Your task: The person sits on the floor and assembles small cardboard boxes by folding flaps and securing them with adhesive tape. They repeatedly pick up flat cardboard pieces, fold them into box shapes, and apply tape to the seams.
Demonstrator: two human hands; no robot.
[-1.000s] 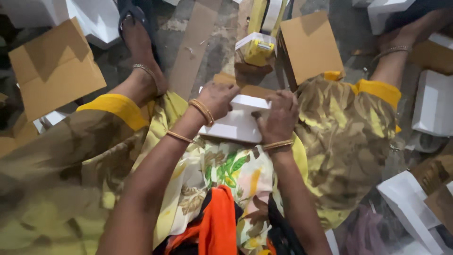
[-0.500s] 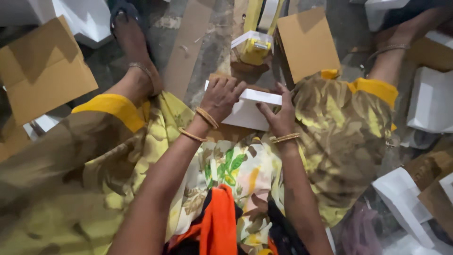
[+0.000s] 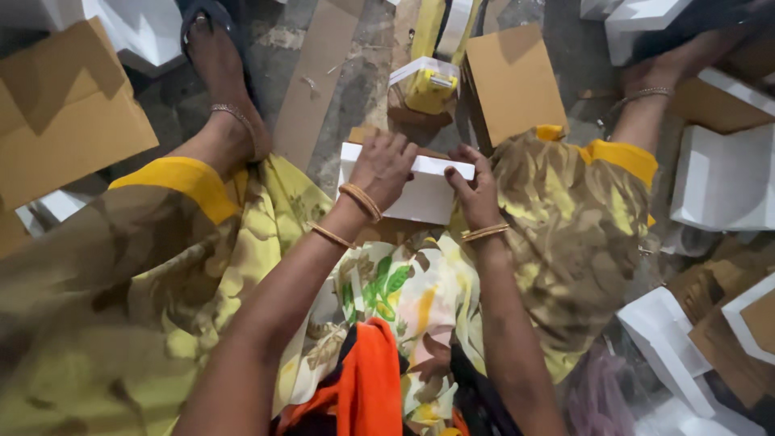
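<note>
head view, looking down at a seated person's lap and a grey, scuffed concrete floor [image 3: 355, 89] strewn with packing stock. surface and room: flat brown cardboard sheets lie on the floor, one large cardboard sheet [image 3: 64, 113] at far left, a narrow cardboard strip [image 3: 311, 81] running up the middle, and a cardboard panel [image 3: 513, 85] just right of centre. white moulded trays [image 3: 718, 182] are stacked along the right edge, with more white pieces at top left and lower right. a small yellow-and-white carton [image 3: 428, 85] stands on the floor beyond the hands. a bare foot with an anklet [image 3: 222, 69] rests at upper left.

hands and object: a white rectangular box [image 3: 424, 194], smooth and matt with crisp edges, sits above the lap between the knees, over a brown cardboard piece. the left hand [image 3: 383, 165] lies on the box's top-left part, fingers curled over its far edge and gripping it. the right hand [image 3: 476, 190] grips the box's right end, thumb on the top face, fingers wrapped around the side. both wrists carry thin gold bangles.

materials: the clothing is soft printed fabric in yellow and olive leaf pattern, with an orange cloth [image 3: 367, 387] bunched at the bottom.
</note>
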